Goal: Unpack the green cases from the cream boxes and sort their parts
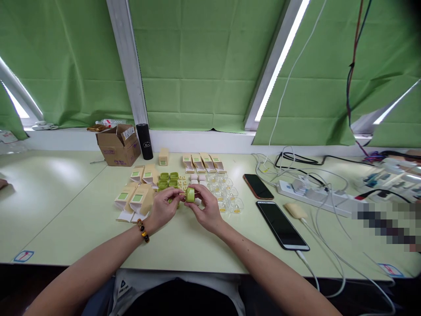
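My right hand [206, 210] holds a small green round jar [190, 195] over the pale green table [66, 206]. My left hand [163, 207], with a bead bracelet at the wrist, pinches a thin stick whose tip touches the jar. Just behind my hands lie several green jars [168, 179], several small clear cups [226, 193] and a few white pieces. Tan cartons with green labels [135, 198] lie to the left of my hands, and a row of open tan cartons [204, 162] stands further back.
A brown cardboard box [119, 145] and a black cylinder [144, 141] stand near the window sill. Two phones [282, 224] lie to the right, one on a cable. A white power strip [312, 193] with many cables fills the right side. Green blinds hang behind.
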Available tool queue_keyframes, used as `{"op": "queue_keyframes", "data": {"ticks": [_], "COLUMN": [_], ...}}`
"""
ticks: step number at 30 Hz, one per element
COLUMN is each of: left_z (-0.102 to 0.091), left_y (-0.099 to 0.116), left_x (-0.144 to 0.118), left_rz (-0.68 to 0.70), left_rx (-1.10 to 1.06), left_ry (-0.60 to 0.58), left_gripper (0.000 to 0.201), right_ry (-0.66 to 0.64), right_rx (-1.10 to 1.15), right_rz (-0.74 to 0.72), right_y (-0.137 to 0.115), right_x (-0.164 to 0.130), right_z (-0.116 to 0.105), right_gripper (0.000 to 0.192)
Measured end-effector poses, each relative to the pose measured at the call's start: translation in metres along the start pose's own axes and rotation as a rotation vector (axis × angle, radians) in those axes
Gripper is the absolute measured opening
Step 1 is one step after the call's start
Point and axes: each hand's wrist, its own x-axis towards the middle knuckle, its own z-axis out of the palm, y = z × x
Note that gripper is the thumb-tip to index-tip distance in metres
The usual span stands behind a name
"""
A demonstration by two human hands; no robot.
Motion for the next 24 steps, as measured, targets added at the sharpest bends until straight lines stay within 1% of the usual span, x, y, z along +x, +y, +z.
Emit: {"op": "queue_keyframes", "data": {"ticks": [11, 17, 18, 20, 24], "left_z": [0.000, 0.001, 0.000, -0.003, -0.007], "left_y": [0.001, 0.004, 0.004, 0.003, -0.002], "left_x": [0.000, 0.001, 0.001, 0.002, 0.004], "left_rz": [0.015, 0.045, 0.045, 0.038, 0.004], "left_rx": [-0.029, -0.087, -0.097, -0.120, -0.167], "left_ry": [0.003, 0.005, -0.006, -0.040, -0.141], "left_gripper": [0.013, 0.010, 0.013, 0.026, 0.049], "right_ry": [-0.008, 0.015, 0.022, 0.026, -0.005], "right_rx": [-0.019, 0.038, 0.047, 0.040, -0.068], "right_rz": [-0.025, -0.046, -0.044, -0.039, -0.090], "right_y": [0.003, -0.005, -0.007, -0.009, -0.006], "right_x": [-0.002, 0.003, 0.004, 0.005, 0.004], "right_z": [0.001, -0.001, -0.002, -0.003, -0.006], "right_gripper": [0.045, 0.051, 0.052, 0.054, 0.061]}}
